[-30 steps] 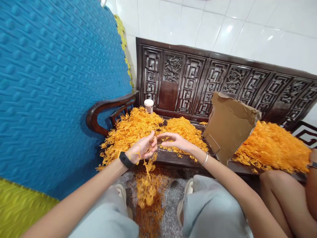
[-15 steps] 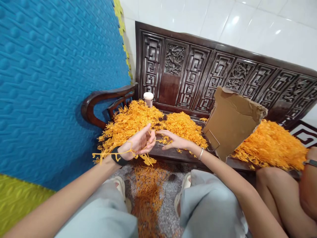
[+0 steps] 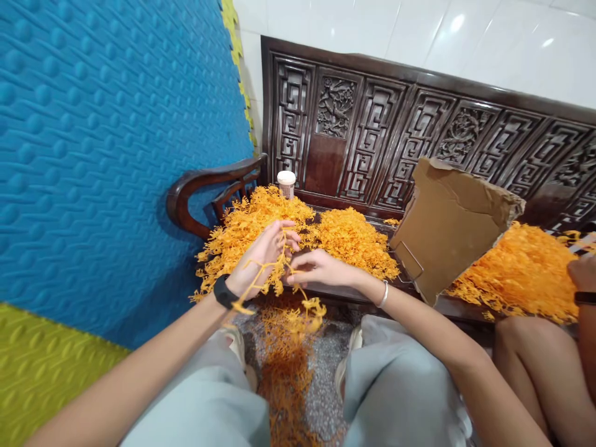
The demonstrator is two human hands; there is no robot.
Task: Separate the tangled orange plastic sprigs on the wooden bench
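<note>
Your left hand (image 3: 263, 257) and right hand (image 3: 316, 271) pinch a branching orange plastic sprig (image 3: 274, 276) between them at the front edge of the dark carved wooden bench (image 3: 354, 130), just before two heaps of orange sprigs (image 3: 344, 239); a torn brown cardboard piece (image 3: 449, 223) leans at the right.

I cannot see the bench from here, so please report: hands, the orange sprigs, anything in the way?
Left hand and right hand both pinch one orange sprig. Loose sprigs lie on the floor below. Nothing blocks the hands.

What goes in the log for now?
left hand: holds orange sprig | right hand: pinches same sprig | bench: orange heaps
</note>
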